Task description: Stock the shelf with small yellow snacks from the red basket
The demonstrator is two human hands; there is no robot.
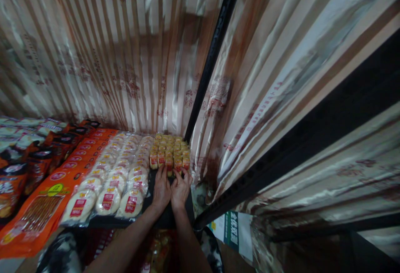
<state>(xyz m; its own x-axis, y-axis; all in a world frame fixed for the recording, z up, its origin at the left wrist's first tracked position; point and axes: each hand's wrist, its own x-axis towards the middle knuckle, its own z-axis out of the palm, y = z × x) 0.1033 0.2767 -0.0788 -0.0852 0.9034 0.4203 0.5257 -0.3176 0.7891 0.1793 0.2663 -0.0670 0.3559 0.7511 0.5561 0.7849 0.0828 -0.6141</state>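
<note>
Small yellow snack packets point(171, 146) with red labels stand in tight rows at the back right corner of a black shelf point(156, 219). At the front of these rows my left hand point(161, 187) has its fingers closed against a small packet, palm down. Close beside it, my right hand point(181, 186) is bent at the fingers and also grips at the front packets. The fingertips partly hide what they touch. Directly left of my hands lie rows of round white crackers point(108, 200) in clear wrappers with red labels.
Orange bags of thin sticks point(46, 206) and dark orange snack bags point(39, 160) fill the shelf's left. Striped curtain cloth point(140, 56) hangs behind and to the right. Black metal posts point(215, 44) stand at the corner. A green and white carton point(234, 229) sits low at right.
</note>
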